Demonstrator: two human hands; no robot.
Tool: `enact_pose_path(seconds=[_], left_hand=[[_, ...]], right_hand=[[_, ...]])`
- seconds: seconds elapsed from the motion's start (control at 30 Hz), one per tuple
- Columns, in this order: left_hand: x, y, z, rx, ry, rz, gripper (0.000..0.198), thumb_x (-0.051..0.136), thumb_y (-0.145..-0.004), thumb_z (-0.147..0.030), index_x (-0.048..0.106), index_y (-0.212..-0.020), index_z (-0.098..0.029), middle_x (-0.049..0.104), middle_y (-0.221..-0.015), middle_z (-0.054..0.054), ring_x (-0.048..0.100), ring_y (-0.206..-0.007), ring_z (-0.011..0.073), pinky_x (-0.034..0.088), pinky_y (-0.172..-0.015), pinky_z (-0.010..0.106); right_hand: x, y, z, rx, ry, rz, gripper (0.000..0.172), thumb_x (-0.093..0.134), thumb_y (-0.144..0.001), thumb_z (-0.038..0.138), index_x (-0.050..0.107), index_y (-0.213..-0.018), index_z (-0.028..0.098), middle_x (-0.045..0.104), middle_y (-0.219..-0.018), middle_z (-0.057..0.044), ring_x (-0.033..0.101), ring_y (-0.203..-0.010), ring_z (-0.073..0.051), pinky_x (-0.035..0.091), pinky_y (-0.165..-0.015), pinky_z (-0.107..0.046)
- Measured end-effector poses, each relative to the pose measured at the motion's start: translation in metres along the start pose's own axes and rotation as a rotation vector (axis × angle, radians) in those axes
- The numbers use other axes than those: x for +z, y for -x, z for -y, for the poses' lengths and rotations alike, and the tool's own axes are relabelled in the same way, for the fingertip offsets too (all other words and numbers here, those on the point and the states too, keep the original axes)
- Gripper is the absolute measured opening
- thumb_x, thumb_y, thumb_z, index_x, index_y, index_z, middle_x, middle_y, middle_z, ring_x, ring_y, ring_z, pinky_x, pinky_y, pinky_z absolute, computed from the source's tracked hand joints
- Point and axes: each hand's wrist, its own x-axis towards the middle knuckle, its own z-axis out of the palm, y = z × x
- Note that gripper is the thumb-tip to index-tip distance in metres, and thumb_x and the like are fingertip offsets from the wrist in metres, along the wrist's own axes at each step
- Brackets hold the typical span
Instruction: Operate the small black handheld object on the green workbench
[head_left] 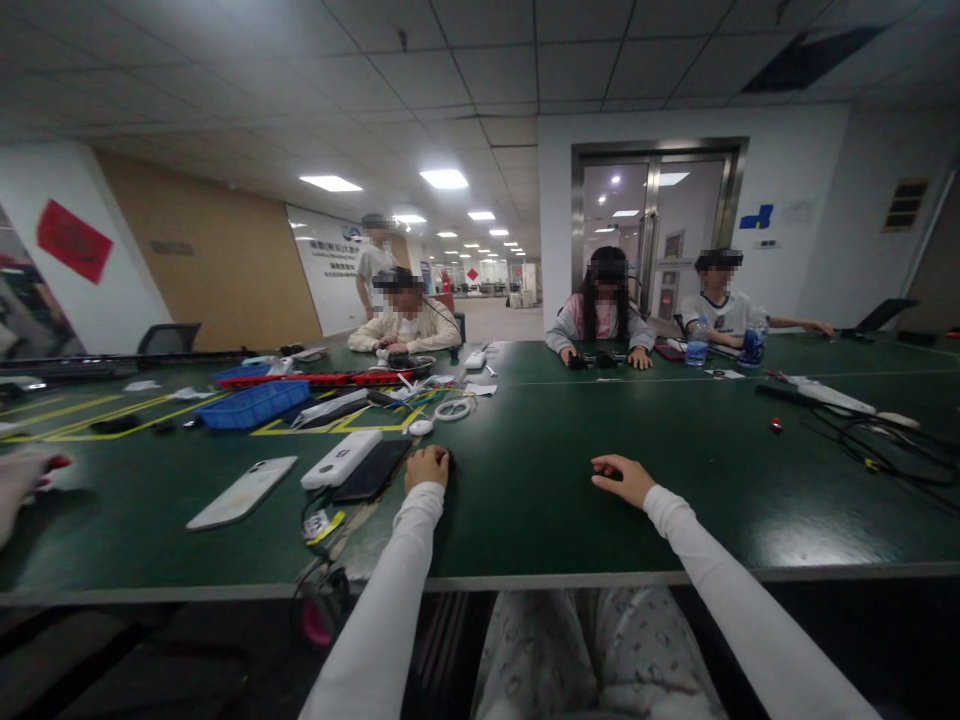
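My left hand [427,468] rests on the green table [525,500] with its fingers curled down. A small dark thing shows at its right side, mostly hidden by the fingers; I cannot make out what it is. Just left of that hand lie a dark flat slab [377,470] and a white power bank [341,459] with a cable. Farther left is a white phone [242,492], back side up. My right hand [624,480] is held over the table to the right, thumb and fingers apart, with nothing in it.
A blue tray [255,404], a long red strip [322,380] and a white cable coil [454,410] clutter the left side. Black cables [862,430] lie at right. Several people sit or stand beyond the table; a co-worker's hand [26,485] enters at left. Two bottles [697,343] stand far right.
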Motion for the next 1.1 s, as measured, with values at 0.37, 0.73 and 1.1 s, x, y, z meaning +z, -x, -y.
enact_pose_path(seconds=[0.37,0.73,1.1], left_hand=[[0.010,0.030,-0.050,0.202,0.086,0.090,0.017,0.049,-0.079,-0.029,0.059,-0.091,-0.021,0.056,-0.100,0.006,0.050,-0.097,0.0177,0.040,-0.082,0.029],[0.049,0.108,-0.179,0.551,0.353,0.239,0.015,0.052,-0.077,-0.024,0.058,-0.090,-0.021,0.057,-0.096,0.005,0.051,-0.092,0.0169,0.040,-0.081,0.030],[0.057,0.119,-0.198,0.549,0.461,0.256,0.013,0.051,-0.077,-0.021,0.056,-0.088,-0.019,0.058,-0.095,0.005,0.052,-0.093,0.0164,0.040,-0.084,0.031]], right_hand=[[-0.003,0.000,0.002,-0.009,0.031,0.016,0.043,0.060,-0.072,0.044,0.058,-0.108,0.022,0.063,-0.099,-0.005,0.057,-0.089,-0.019,0.045,-0.083,-0.038],[-0.002,-0.002,0.005,0.001,0.059,0.002,0.059,0.065,-0.066,0.043,0.049,-0.120,0.023,0.062,-0.101,-0.004,0.057,-0.086,-0.018,0.045,-0.082,-0.037],[0.000,-0.006,0.003,-0.038,0.091,-0.042,0.058,0.068,-0.062,0.044,0.054,-0.115,0.024,0.062,-0.100,-0.004,0.058,-0.086,-0.021,0.044,-0.081,-0.037]])
